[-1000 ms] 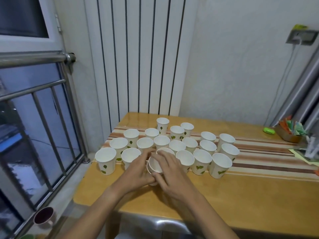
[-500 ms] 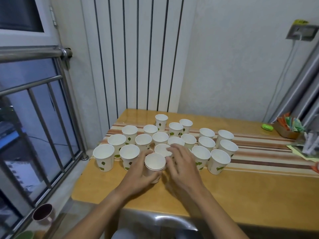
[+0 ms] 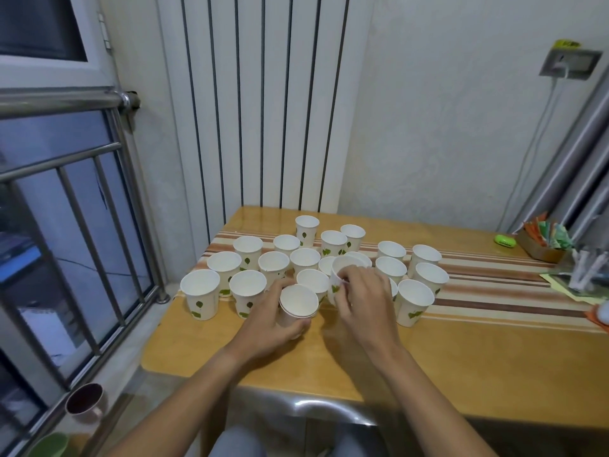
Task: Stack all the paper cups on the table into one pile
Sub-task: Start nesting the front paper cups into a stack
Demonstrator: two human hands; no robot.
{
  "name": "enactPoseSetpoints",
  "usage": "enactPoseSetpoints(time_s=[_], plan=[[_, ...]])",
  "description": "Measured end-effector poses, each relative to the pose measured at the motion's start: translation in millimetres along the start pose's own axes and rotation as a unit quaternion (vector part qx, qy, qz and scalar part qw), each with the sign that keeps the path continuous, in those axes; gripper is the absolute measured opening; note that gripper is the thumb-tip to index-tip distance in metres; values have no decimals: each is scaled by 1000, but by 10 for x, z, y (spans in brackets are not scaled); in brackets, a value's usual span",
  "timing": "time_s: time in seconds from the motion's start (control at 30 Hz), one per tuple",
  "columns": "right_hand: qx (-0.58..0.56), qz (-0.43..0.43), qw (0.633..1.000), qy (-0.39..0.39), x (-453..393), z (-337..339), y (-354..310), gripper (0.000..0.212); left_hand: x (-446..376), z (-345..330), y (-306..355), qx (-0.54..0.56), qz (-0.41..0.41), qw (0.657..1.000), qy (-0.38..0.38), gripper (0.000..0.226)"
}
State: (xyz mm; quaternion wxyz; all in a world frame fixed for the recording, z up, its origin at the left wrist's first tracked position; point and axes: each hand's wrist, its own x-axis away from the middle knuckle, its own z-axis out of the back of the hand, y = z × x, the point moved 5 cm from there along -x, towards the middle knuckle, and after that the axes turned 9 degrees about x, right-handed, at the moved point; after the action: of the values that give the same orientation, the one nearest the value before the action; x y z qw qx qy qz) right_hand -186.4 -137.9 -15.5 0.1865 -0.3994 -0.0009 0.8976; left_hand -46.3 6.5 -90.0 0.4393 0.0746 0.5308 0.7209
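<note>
Several white paper cups with green leaf prints stand upright in a cluster (image 3: 304, 258) on the striped runner of the wooden table (image 3: 461, 357). My left hand (image 3: 267, 324) grips a short stack of nested cups (image 3: 297, 303) at the cluster's front edge. Just to its right, my right hand (image 3: 362, 301) holds one single cup (image 3: 342, 275), tilted and lifted a little above its neighbours. Cups behind my right hand are partly hidden.
A green object (image 3: 504, 241) and a brown box of coloured packets (image 3: 543, 239) sit at the table's far right. A metal window railing (image 3: 99, 225) runs along the left, with a dark cup (image 3: 85, 402) on the sill below. A radiator panel stands behind the table.
My right hand has closed on a single cup from the cluster and lifted it, tilted. My left hand has kept its grip on the stack at the front.
</note>
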Motion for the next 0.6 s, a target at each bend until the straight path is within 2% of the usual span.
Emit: enactPoseSetpoints(time_s=[0.1, 0.17, 0.3, 0.4, 0.5, 0.6], plan=[[-44, 40, 996, 73, -30, 184, -186, 13, 11, 5, 9, -1, -13, 1000, 4, 72], [-67, 73, 993, 70, -25, 205, -305, 12, 22, 3, 38, 11, -19, 1000, 2, 70], [-116, 124, 985, -32, 29, 68, -472, 8, 36, -5, 90, 44, -16, 999, -4, 60], [-117, 129, 978, -116, 133, -114, -506, 12, 44, 17, 106, 47, -16, 999, 2, 51], [-113, 124, 969, -183, 232, -291, -491, 18, 60, 47, 115, 54, -10, 998, -3, 66], [-131, 122, 964, -197, 258, -322, -490, 20, 88, 67, 105, 44, -4, 999, -13, 78]])
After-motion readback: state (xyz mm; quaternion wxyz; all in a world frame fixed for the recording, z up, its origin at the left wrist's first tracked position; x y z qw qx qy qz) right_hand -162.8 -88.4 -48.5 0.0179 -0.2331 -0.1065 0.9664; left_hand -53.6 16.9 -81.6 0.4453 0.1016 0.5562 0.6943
